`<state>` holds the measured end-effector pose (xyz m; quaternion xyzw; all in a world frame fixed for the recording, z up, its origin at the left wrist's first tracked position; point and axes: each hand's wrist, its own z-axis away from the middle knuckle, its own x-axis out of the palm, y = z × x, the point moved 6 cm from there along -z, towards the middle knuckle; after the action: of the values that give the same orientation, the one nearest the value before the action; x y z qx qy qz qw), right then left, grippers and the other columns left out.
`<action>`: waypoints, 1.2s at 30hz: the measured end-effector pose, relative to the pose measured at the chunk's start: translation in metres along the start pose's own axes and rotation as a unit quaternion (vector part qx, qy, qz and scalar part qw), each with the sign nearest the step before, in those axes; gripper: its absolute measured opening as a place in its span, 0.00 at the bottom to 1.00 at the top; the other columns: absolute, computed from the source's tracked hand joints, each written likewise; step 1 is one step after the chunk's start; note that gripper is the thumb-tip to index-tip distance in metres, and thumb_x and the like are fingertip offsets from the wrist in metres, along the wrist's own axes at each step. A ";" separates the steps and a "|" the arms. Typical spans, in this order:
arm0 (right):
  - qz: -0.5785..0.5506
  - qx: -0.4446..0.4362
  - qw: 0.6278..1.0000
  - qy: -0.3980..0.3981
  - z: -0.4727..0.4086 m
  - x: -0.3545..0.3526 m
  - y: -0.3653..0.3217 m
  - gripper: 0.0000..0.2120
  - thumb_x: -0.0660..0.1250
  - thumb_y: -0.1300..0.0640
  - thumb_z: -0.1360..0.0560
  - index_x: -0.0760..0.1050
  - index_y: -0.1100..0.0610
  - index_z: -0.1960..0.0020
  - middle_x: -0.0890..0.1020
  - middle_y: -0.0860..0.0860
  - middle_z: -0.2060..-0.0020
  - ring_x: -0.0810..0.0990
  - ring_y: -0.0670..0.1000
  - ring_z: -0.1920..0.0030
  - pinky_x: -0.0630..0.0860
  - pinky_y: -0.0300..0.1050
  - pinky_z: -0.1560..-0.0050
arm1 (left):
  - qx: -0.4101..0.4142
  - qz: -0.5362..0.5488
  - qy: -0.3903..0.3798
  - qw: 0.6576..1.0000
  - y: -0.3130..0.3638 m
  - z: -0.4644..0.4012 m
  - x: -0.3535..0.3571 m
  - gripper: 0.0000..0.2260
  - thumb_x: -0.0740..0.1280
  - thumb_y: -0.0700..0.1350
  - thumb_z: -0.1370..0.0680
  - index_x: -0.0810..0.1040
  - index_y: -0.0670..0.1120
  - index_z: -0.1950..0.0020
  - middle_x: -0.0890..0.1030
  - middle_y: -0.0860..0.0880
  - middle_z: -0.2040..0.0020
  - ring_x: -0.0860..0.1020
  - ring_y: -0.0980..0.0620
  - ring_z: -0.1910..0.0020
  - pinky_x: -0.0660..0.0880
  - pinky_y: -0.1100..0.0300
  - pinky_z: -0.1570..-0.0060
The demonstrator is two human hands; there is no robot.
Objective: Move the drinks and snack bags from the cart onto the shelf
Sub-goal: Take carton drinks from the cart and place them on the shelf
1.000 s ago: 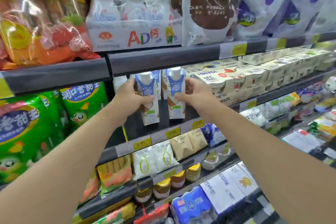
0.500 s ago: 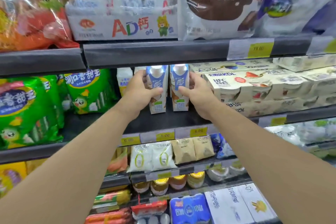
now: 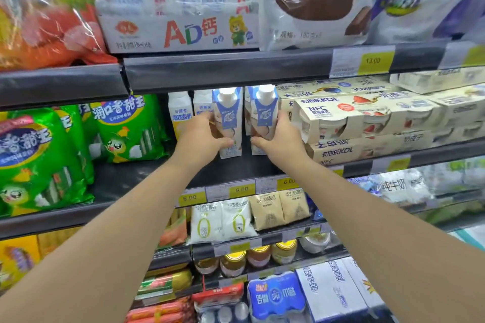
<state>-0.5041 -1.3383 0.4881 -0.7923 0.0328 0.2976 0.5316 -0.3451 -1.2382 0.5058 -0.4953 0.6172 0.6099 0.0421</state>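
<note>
Two blue-and-white drink cartons with white caps stand side by side on the dark middle shelf (image 3: 147,178). My left hand (image 3: 202,136) grips the left carton (image 3: 229,115) from its left side, thumb across the lower front. My right hand (image 3: 278,136) grips the right carton (image 3: 265,113) from its right side. Both cartons are upright with their bases on or just above the shelf board. More cartons of the same kind stand behind them. The cart is out of view.
White-and-yellow cartons (image 3: 179,113) stand left of my left hand, green snack bags (image 3: 126,128) further left. Stacked yogurt multipacks (image 3: 354,115) press close on the right. The upper shelf edge (image 3: 223,71) hangs just above the carton caps. Lower shelves hold pouches and jars.
Both hands have pushed the two cartons deeper into the middle shelf, under the upper shelf edge. My head has moved closer and the view has levelled out.
</note>
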 end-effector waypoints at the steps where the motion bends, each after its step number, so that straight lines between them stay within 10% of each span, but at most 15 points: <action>1: -0.001 0.000 1.000 0.000 0.002 -0.001 -0.001 0.28 0.76 0.56 0.29 0.67 0.52 0.34 0.80 0.47 0.41 0.78 0.50 0.40 0.75 0.46 0.41 | 0.002 -0.003 0.004 1.000 0.001 -0.001 0.002 0.21 0.80 0.46 0.33 0.80 0.49 0.42 0.84 0.53 0.51 0.82 0.52 0.50 0.79 0.52 0.46; 11: -0.020 -0.002 1.000 0.016 0.008 0.005 -0.001 0.24 0.74 0.58 0.28 0.69 0.55 0.36 0.78 0.45 0.47 0.76 0.45 0.46 0.72 0.40 0.47 | -0.018 -0.016 0.013 1.000 0.000 -0.011 0.008 0.19 0.78 0.48 0.30 0.78 0.47 0.42 0.82 0.54 0.51 0.79 0.55 0.52 0.69 0.67 0.61; 36: -0.017 -0.009 1.000 0.015 0.009 0.009 0.004 0.22 0.71 0.59 0.27 0.68 0.52 0.35 0.80 0.47 0.44 0.78 0.48 0.43 0.76 0.44 0.42 | -0.023 -0.018 0.013 0.999 0.005 -0.010 0.011 0.19 0.76 0.47 0.28 0.77 0.45 0.39 0.82 0.49 0.46 0.79 0.50 0.47 0.76 0.58 0.50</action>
<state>-0.5022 -1.3300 0.4779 -0.8015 0.0249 0.2774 0.5291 -0.3485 -1.2534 0.5044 -0.5152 0.5944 0.6166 0.0340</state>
